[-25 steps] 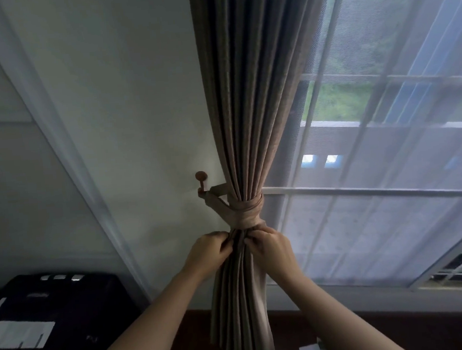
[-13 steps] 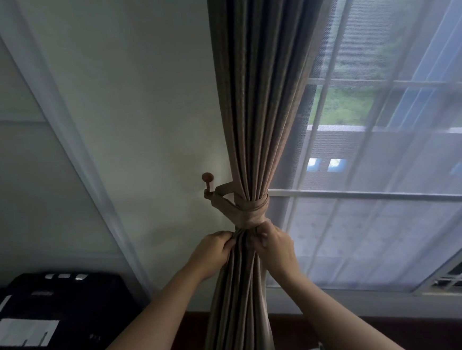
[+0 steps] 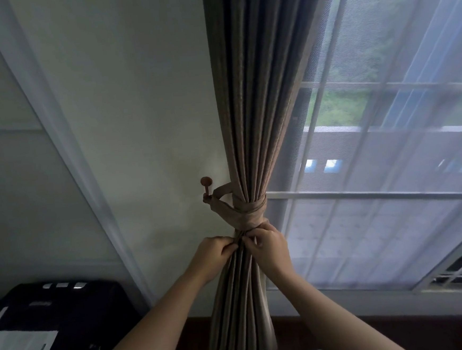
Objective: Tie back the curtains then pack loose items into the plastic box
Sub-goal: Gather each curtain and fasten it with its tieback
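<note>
In the head view, the brown curtain (image 3: 250, 118) is seen gathered into tight pleats at the left edge of the window (image 3: 391, 189), just beside the pale wall (image 3: 135, 99). It is bound at mid-height by a fabric tieback (image 3: 245, 215) of the same colour, which is wrapped around the bundle and looped onto a small reddish knob hook (image 3: 206, 183) fixed to the wall.

Just below the tieback, the pleats are pinched from both sides. The left hand (image 3: 214, 255) is curled, with its fingertips closed on the folds at the bundle's left edge. The right hand (image 3: 270, 247) is clenched on the folds at the right, its upper fingers touching the tieback's lower edge. Both forearms are raised from the bottom of the frame.

Below the hands, the curtain fans out and hangs down to the dark floor.

A sheer white curtain (image 3: 381, 232) is spread over the window panes (greenery and a building are dimly visible through it). At lower left, a black device (image 3: 69, 306) is seen with a white sheet (image 3: 22, 344) on it.
</note>
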Motion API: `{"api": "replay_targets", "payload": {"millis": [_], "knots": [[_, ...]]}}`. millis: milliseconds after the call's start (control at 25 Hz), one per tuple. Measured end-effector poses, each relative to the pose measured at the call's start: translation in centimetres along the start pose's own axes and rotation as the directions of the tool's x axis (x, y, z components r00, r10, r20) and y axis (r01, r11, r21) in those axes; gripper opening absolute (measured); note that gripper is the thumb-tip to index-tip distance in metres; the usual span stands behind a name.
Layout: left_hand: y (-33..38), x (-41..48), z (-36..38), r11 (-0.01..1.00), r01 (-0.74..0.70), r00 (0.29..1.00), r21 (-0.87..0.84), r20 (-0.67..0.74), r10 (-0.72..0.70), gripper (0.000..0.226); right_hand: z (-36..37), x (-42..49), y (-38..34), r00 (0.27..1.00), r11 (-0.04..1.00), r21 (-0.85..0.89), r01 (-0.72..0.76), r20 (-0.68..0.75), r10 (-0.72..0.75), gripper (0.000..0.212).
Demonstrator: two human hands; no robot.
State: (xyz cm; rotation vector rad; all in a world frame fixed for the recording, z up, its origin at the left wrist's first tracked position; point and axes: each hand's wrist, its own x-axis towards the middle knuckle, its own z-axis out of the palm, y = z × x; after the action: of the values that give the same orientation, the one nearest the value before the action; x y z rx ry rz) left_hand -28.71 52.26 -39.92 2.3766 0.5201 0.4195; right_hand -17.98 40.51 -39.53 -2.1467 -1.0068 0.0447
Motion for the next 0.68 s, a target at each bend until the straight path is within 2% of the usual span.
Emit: {"api": "replay_targets", "payload": {"millis": [120, 280, 360, 480, 560, 680], "knots": [[0.1, 0.2, 0.6, 0.995, -0.006, 0.999, 0.101, -0.033, 0.009, 0.024, -0.9, 0.5, -0.1, 0.997, 0.997, 0.072, 0.018, 0.079, -0.024, 0.007], [0.8, 0.2, 1.9, 0.982, 0.024, 0.995, 0.186, -0.101, -0.006, 0.022, -2.9, 0.7, 1.0, 0.960, 0.983, 0.121, 0.138, 0.227, -0.163, 0.005], [1.0, -0.1, 2.0, 0.986, 0.017, 0.994, 0.168, -0.107, 0.001, 0.022, -3.0, 0.1, 2.0, 0.979, 0.977, 0.176, 0.120, 0.144, -0.146, 0.005], [0.8, -0.4, 1.5, 0.990, -0.014, 0.986, 0.139, -0.165, 0.037, 0.023, -2.7, -0.3, 2.4, 1.000, 0.979, 0.205, -0.015, -0.006, 0.017, 0.004], [0.5, -0.4, 1.3, 0.996, -0.013, 0.974, 0.086, -0.226, 0.032, 0.030, -2.4, 0.1, 2.4, 1.000, 0.991, 0.137, -0.005, 0.024, 0.001, 0.009], [0.6, 0.1, 1.3, 0.998, -0.013, 0.979, 0.063, -0.204, 0.026, 0.037, -2.2, 0.8, 1.8, 0.998, 0.995, 0.099, -0.020, 0.060, 0.014, 0.013]]}}
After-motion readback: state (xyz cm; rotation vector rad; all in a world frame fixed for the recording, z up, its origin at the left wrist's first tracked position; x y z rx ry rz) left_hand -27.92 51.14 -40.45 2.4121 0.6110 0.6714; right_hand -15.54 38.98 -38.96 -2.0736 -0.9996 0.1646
